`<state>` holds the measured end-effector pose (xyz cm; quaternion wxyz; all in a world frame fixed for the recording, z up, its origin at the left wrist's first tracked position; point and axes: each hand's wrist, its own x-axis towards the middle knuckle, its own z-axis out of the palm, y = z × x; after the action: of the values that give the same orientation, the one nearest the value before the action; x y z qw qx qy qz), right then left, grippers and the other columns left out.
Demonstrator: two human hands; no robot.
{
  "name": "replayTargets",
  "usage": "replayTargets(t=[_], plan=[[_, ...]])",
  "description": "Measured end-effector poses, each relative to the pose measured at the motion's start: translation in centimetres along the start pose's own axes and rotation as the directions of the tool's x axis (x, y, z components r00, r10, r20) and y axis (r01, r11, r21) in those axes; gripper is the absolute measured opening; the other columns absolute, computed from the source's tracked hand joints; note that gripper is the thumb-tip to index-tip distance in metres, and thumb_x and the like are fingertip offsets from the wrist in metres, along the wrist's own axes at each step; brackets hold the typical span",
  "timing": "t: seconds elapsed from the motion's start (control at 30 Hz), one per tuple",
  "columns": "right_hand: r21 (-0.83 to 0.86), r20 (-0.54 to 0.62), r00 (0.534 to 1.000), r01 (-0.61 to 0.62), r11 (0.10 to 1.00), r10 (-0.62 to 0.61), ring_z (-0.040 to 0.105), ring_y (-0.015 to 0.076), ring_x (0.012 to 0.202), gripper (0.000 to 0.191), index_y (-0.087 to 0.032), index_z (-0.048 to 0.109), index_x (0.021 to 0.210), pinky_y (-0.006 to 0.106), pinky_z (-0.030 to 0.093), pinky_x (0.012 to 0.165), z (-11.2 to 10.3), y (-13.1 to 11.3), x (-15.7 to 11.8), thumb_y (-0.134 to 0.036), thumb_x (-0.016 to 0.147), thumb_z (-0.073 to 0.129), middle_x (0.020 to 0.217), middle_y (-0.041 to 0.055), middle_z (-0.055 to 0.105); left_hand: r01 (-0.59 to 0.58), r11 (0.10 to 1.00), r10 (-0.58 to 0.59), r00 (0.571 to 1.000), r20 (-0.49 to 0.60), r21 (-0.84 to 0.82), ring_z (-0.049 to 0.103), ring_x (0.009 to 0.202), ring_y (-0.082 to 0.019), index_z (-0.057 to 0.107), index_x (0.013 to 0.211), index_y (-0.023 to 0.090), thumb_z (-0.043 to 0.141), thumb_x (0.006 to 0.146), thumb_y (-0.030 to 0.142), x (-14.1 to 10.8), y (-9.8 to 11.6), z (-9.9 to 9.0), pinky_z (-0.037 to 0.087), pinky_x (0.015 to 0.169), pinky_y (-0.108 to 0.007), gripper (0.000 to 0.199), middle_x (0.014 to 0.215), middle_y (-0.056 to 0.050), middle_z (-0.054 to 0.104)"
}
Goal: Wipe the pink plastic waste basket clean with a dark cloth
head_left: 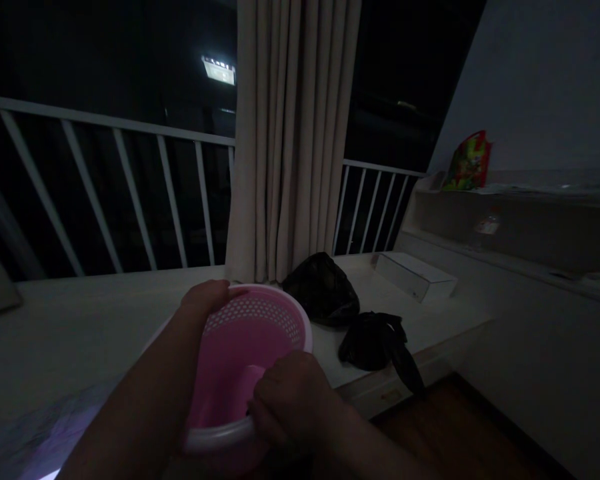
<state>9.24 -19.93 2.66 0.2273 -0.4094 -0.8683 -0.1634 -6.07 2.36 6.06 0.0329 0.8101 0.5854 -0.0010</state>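
A pink plastic basket with a pale rim and a band of small holes is tilted in front of me, its opening towards me. My left hand grips the far-left part of the rim, its fingertips hidden behind the edge. My right hand is closed round the near-right rim, with a small dark spot at its fingers that I cannot make out. Inside the basket a lighter pink shape shows low down. To the right, on the white ledge, sit a black plastic bag and a smaller black bag with a loose end hanging over the edge.
A white box lies farther right on the ledge. Behind stand a beige curtain and a white railing. A shelf at right holds a red-green bag and a plastic bottle. The room is dim.
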Motion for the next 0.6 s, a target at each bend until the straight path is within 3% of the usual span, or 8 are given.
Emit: replayTargets(t=[0.27, 0.43, 0.6], plan=[[0.033, -0.179, 0.982, -0.057, 0.998, 0.062, 0.055, 0.0144, 0.048, 0.027, -0.02, 0.055, 0.06, 0.029, 0.028, 0.047, 1.1, -2.0, 0.1, -0.032, 0.083, 0.049, 0.054, -0.0013, 0.06, 0.006, 1.0, -0.006, 1.0, 0.013, -0.01, 0.061, 0.109, -0.034, 0.069, 0.115, 0.016, 0.024, 0.077, 0.081, 0.6, -0.2, 0.3, 0.046, 0.086, -0.038, 0.087, 0.119, -0.019, 0.067], [0.121, -0.064, 0.998, 0.03, 0.992, -0.022, 0.055, 0.0142, 0.058, 0.024, -0.02, 0.057, 0.073, 0.028, 0.032, 0.053, 0.4, -1.3, -0.5, -0.037, 0.087, 0.048, 0.065, -0.001, 0.062, 0.038, 0.999, -0.037, 0.999, 0.012, -0.034, 0.061, 0.11, -0.035, 0.068, 0.117, 0.016, 0.025, 0.075, 0.082, 0.8, -0.6, 0.5, 0.046, 0.087, -0.039, 0.089, 0.122, -0.02, 0.066], [0.238, 0.049, 0.997, 0.048, 0.97, -0.062, 0.055, 0.0154, 0.071, 0.019, -0.019, 0.057, 0.086, 0.029, 0.037, 0.065, -2.0, -0.4, -0.8, -0.038, 0.086, 0.053, 0.081, -0.0005, 0.063, 0.055, 0.998, -0.054, 0.998, 0.022, -0.039, 0.06, 0.111, -0.036, 0.068, 0.118, 0.015, 0.026, 0.075, 0.082, 0.4, -0.4, 0.2, 0.046, 0.088, -0.04, 0.09, 0.123, -0.019, 0.065]])
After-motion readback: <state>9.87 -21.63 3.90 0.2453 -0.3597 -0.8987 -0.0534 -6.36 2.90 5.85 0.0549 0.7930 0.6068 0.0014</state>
